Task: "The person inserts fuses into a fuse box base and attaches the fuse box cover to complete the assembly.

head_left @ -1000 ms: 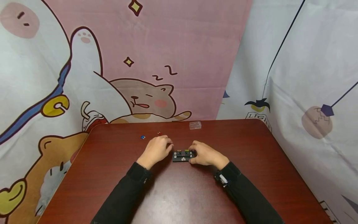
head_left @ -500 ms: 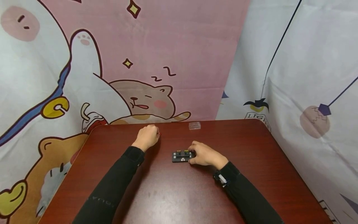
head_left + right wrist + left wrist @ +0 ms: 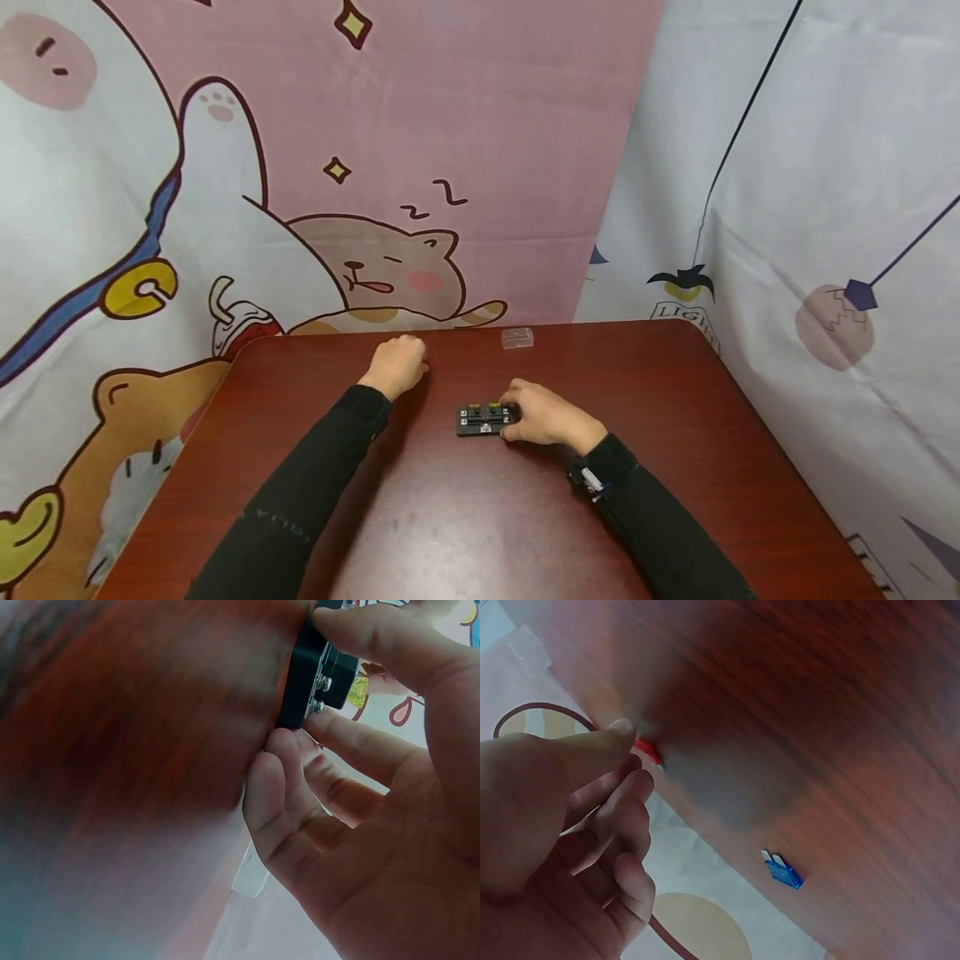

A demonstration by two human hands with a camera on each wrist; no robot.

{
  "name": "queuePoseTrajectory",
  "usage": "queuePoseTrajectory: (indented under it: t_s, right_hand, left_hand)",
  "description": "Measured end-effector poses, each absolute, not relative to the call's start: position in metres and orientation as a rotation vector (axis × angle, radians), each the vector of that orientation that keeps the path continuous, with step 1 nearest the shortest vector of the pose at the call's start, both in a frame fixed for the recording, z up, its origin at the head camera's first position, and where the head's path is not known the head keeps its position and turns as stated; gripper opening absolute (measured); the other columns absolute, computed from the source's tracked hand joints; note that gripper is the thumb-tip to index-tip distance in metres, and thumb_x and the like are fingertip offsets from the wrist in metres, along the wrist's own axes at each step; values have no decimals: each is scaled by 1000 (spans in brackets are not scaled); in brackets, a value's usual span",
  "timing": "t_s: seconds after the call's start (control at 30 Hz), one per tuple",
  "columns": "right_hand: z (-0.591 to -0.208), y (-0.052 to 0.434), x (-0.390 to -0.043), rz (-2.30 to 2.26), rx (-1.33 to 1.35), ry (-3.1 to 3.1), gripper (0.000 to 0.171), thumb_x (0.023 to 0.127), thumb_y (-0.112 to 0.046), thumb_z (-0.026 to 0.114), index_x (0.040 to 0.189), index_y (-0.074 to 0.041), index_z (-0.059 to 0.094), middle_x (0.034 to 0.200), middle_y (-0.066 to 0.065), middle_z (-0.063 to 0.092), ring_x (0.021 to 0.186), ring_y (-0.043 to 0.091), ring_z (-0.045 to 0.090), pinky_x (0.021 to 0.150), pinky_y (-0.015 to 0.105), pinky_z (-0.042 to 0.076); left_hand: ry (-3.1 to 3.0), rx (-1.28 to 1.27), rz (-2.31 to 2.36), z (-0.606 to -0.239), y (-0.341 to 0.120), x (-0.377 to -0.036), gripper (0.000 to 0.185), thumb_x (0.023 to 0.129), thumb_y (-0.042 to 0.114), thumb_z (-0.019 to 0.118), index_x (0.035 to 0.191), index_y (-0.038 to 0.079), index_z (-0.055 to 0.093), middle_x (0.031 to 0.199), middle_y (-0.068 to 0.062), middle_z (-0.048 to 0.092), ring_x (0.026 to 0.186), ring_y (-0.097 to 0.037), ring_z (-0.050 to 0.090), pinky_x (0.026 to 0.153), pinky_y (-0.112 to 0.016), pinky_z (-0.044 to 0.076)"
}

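Red fuse [image 3: 646, 750], at the far side of the bench [image 3: 465, 525], pinched by the left hand [image 3: 394, 367]: the thumb tip lies against its body, the opposing fingertip is largely hidden, and metal shows at the outward end. Whether it touches the bench cannot be told. Good handling here likely means gripping only the plastic body, leaving the prongs free, and lifting rather than dragging. Blue fuse [image 3: 784, 871], near but apart, lies on the bench; the left hand's loosely curled other fingers should clear it. Black block [image 3: 480, 420], nearer the person: the right hand [image 3: 547, 414] pinches its right end between thumb and fingers; a light hold at the base, off the screws [image 3: 322, 684], should steady it best. Clear box [image 3: 517, 337]: near the far edge.
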State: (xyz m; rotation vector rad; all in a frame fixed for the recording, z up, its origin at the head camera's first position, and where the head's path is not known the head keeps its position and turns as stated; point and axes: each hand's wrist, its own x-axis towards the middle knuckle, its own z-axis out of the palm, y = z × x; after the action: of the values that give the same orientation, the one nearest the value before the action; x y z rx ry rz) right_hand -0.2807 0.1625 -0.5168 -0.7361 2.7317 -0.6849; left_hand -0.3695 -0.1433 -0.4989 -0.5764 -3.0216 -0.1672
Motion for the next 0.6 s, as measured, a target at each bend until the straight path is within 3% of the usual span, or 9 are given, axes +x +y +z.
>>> queuePoseTrajectory:
  t_s: [0.6]
  right_hand:
    - [-514,161,-280,-660,-724,2744,52,92,-33,87,137,-11,74,124,-2,64,105,17,59,96,40,53]
  left_hand:
    - [-3073,-521,-72,-500,-137,-381,13,101,20,82,95,9,80,101,-12,80,94,-36,78,83,-54,65]
